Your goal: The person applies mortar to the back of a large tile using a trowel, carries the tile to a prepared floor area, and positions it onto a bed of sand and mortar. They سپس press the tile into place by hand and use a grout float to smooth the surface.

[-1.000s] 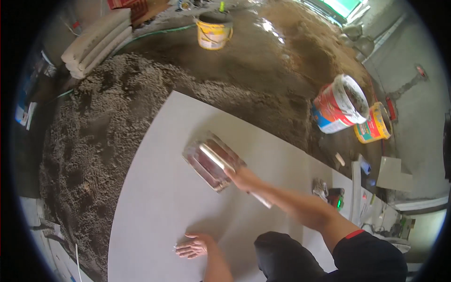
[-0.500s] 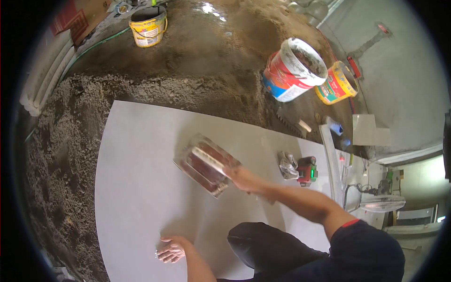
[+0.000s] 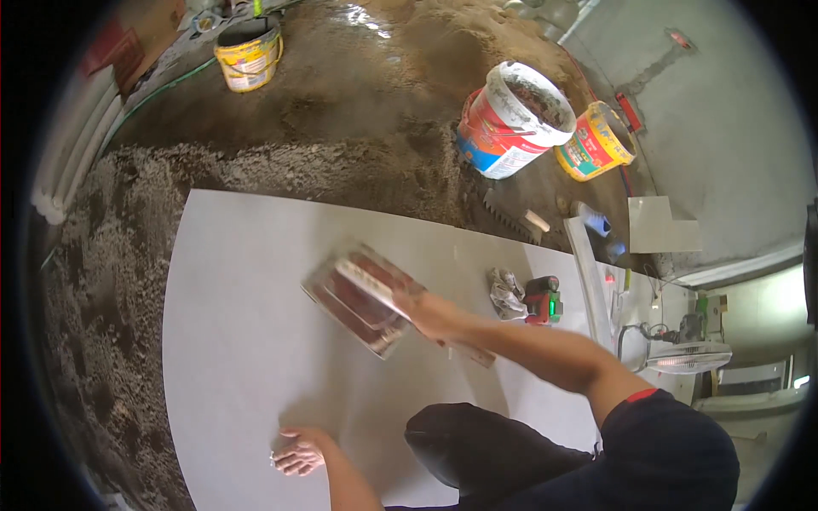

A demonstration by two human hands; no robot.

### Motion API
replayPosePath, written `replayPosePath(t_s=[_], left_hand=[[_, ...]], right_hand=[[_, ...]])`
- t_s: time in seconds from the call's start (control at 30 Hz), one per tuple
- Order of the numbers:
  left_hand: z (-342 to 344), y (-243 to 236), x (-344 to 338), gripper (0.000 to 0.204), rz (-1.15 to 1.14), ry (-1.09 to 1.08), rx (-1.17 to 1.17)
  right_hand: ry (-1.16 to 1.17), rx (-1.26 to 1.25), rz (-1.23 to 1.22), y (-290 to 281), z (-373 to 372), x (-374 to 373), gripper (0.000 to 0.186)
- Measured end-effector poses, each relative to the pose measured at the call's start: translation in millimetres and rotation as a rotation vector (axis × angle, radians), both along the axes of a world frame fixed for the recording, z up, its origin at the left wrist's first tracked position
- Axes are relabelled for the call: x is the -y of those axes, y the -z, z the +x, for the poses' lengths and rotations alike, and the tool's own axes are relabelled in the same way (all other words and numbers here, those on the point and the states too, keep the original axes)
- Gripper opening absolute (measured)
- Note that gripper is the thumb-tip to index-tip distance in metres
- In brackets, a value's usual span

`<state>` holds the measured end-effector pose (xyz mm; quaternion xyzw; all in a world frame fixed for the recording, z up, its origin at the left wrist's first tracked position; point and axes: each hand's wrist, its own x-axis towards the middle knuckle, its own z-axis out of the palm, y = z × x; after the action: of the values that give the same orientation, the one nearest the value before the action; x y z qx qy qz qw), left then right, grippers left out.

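Large pale grey tile slab under both hands, used as reference for everything here. Right hand above mid-slab, fingers wrapped round the pale handle of a rectangular float, brownish-red plate, dirty rim. Handle runs out past the fist on the near side. Float sits over the middle of the slab, toward its far edge, dark shadow next to it; slight blur, cannot tell if plate touches slab. Left hand over the near left part of the slab, holding no tool, fingers loosely spread, thumb apart, whitish bits at fingertips; contact with slab unclear. Dark-trousered knee over slab's near side.

Right end of slab: red and black laser level with green light, crumpled plastic bag just beside it; cannot tell if both are on this slab or an adjoining one. Beyond slab's far edge: notched trowel, pale grip; white-rimmed red and blue bucket; yellow bucket beside that; second yellow bucket well beyond slab's far left corner. Left of slab: rough grey-brown mortar bed. Far right of slab: fan.
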<state>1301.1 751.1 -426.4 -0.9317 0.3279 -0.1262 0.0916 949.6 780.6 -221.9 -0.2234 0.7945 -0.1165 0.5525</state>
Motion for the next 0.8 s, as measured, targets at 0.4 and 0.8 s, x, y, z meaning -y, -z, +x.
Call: replayPosePath(t_s=[0.4, 0.8], left_hand=[[0.2, -28.5, 3.1, 0.079, -0.144, -0.019, -0.256], [268.1, -71.0, -176.3, 0.084, 0.189, 0.642, -0.582]], right_hand=[[-0.329, -0.310, -0.128, 73.3, 103.5, -26.2, 0.066], [-0.327, -0.222, -0.359, 45.6, 119.1, -35.0, 0.068]])
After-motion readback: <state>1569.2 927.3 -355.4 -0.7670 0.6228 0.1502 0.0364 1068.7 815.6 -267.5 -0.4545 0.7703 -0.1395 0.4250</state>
